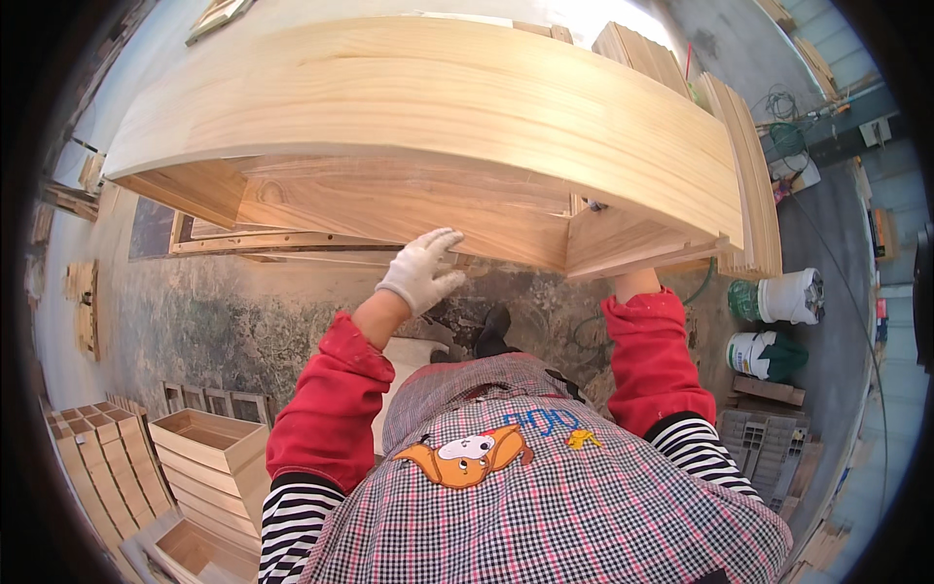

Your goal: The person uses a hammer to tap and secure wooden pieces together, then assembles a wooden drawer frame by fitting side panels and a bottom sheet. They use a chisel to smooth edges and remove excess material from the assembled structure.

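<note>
A large, pale wooden drawer-like box (428, 88) spans the view in front of me, its long smooth face at the top and its hollow inside showing below. My left hand (425, 273), in a white glove, has its fingers stretched out at the lower edge of the box's inner panel (389, 200). Nothing is gripped between those fingers. At the box's right end, my right hand (637, 282) reaches under the corner. Only its wrist area shows there; wood hides the fingers. A small dark metal fitting (594, 204) sits inside the right corner.
Stacked wooden panels (741, 175) stand beyond the right end. White and green buckets (790, 297) are on the floor at right, near a green hose (702, 282). Stacked wooden drawers (209, 438) and a compartmented wooden stack (97, 457) stand at lower left.
</note>
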`<state>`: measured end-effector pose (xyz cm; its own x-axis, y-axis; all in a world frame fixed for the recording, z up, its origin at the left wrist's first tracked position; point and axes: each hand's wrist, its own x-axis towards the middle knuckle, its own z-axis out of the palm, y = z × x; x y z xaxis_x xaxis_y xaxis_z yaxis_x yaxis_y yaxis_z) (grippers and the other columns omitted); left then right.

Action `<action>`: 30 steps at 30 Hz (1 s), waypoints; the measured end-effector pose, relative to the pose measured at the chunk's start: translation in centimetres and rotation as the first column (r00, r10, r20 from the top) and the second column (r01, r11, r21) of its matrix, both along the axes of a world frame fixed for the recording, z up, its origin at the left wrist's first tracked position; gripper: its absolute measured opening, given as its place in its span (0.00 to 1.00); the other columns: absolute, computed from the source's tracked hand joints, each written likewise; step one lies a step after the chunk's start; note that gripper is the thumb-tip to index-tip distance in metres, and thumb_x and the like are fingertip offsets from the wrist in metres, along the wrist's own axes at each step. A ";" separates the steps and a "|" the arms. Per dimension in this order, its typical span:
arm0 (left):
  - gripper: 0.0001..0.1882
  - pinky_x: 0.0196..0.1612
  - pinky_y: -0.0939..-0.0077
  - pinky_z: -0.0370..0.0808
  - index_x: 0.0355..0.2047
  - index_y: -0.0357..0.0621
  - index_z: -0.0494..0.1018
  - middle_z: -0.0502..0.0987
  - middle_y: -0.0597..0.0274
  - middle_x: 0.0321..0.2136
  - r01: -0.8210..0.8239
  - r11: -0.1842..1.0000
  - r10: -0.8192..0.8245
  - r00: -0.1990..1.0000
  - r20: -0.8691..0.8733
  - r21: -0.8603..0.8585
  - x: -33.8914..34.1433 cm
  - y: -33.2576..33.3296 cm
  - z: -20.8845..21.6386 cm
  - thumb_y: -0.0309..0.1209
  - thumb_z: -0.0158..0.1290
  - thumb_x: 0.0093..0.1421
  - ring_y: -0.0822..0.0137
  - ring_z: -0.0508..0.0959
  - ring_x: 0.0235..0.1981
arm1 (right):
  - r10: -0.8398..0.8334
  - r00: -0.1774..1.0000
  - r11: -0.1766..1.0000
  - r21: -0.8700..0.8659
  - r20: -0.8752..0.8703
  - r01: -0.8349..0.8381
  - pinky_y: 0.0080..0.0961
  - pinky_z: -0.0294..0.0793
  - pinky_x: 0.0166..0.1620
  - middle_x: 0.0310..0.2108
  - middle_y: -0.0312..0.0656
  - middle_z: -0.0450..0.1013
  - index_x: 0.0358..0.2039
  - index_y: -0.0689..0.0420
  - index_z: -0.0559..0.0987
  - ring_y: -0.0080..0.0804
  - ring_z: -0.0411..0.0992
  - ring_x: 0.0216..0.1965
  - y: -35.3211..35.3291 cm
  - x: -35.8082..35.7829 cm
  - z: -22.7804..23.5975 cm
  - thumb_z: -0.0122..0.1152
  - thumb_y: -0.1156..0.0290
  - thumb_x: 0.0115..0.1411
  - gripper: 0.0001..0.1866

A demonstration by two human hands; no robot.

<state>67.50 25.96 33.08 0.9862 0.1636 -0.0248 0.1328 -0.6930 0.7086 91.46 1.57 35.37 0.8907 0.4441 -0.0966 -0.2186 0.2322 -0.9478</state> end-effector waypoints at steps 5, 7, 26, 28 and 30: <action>0.40 0.67 0.61 0.60 0.67 0.52 0.55 0.63 0.47 0.62 0.081 0.750 0.210 0.912 0.352 -0.657 -2.3 1.2 6.4 0.41 0.59 0.57 0.56 0.63 0.64 | 0.027 0.999 0.999 -0.026 0.031 -0.026 0.30 0.72 0.46 0.42 0.42 0.74 0.50 0.59 0.75 0.33 0.71 0.45 -0.1 -0.9 0.3 0.50 0.59 0.67 0.20; 0.44 0.66 0.55 0.61 0.69 0.54 0.48 0.61 0.47 0.63 0.375 0.480 0.372 0.732 0.571 -0.793 -2.6 1.2 10.0 0.44 0.59 0.59 0.55 0.62 0.64 | 0.029 0.997 0.998 -0.052 0.071 -0.025 0.30 0.72 0.46 0.42 0.43 0.74 0.50 0.60 0.75 0.34 0.71 0.45 0.6 -0.5 0.7 0.50 0.59 0.66 0.19; 0.18 0.51 0.72 0.76 0.55 0.37 0.70 0.77 0.60 0.49 -0.248 0.333 0.575 0.818 -0.013 -0.910 -13.0 17.1 24.1 0.32 0.48 0.68 0.69 0.78 0.48 | 0.697 0.672 0.707 -0.401 0.250 -0.583 0.25 0.70 0.42 0.37 0.42 0.72 0.49 0.62 0.75 0.27 0.69 0.36 0.2 -20.6 2.1 0.49 0.68 0.66 0.15; 0.21 0.53 0.76 0.72 0.57 0.36 0.68 0.75 0.64 0.51 -0.260 0.796 0.382 0.916 0.120 -0.547 -16.1 20.2 24.1 0.36 0.45 0.70 0.74 0.75 0.50 | 0.688 0.725 0.690 -0.342 0.036 -0.638 0.29 0.71 0.44 0.36 0.43 0.73 0.47 0.62 0.76 0.33 0.71 0.38 0.8 -20.7 2.7 0.50 0.66 0.66 0.15; 0.22 0.52 0.79 0.70 0.58 0.36 0.67 0.75 0.65 0.50 -0.326 0.774 0.366 0.930 -0.037 -0.542 -14.8 18.1 26.5 0.38 0.45 0.70 0.75 0.74 0.49 | 0.640 0.747 0.747 -0.373 0.179 -0.550 0.22 0.70 0.39 0.33 0.38 0.73 0.47 0.62 0.76 0.23 0.69 0.33 0.6 -19.9 1.0 0.50 0.66 0.68 0.14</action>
